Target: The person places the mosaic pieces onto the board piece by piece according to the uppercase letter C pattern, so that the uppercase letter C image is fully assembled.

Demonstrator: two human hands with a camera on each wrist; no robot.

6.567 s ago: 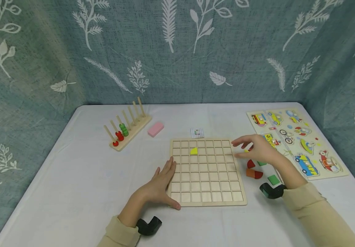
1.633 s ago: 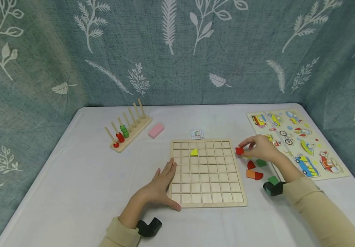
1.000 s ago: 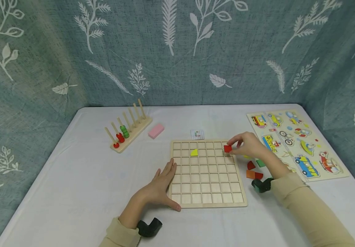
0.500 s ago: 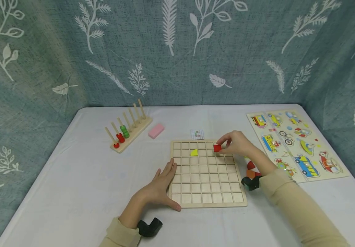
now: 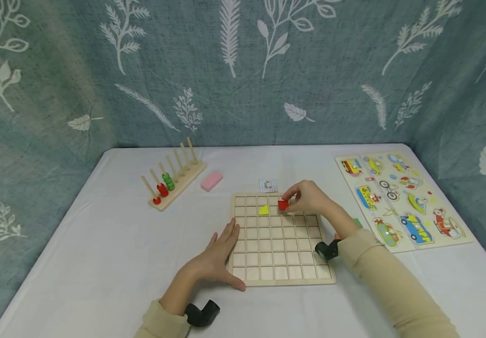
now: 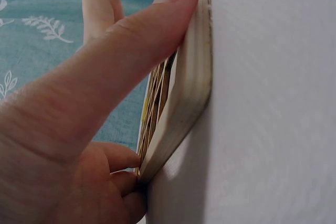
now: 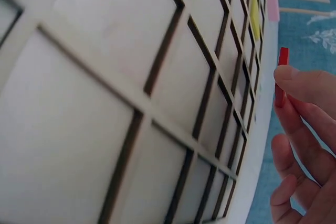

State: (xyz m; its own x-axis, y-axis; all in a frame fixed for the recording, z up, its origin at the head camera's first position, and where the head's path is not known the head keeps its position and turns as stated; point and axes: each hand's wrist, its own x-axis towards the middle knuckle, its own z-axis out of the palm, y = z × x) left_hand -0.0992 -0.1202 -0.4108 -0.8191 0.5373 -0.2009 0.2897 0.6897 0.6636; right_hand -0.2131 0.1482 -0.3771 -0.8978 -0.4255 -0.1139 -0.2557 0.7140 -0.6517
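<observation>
The right hand [image 5: 308,197] pinched a red tile [image 5: 282,205] between the thumb and the fingers, over the far part of the grid board [image 5: 281,283]. The tile was small, flat and quite thin, of one plain bright red. In the right wrist view it appeared almost on its edge, like a narrow red strip — apart from the board's surface. Its front looked more or less square, but the fingers covered one part, so I could not be sure of its full outline.

To the left of the tile, a yellow piece [image 5: 264,210] lay in the grid. The board was of pale wood, with thin raised strips which made square cells.

The left hand [image 5: 215,258] rested at the board's left edge — fingers extended, thumb spread away to the near left corner. A small patterned card [image 5: 267,185] lay just beyond the board's far edge.
</observation>
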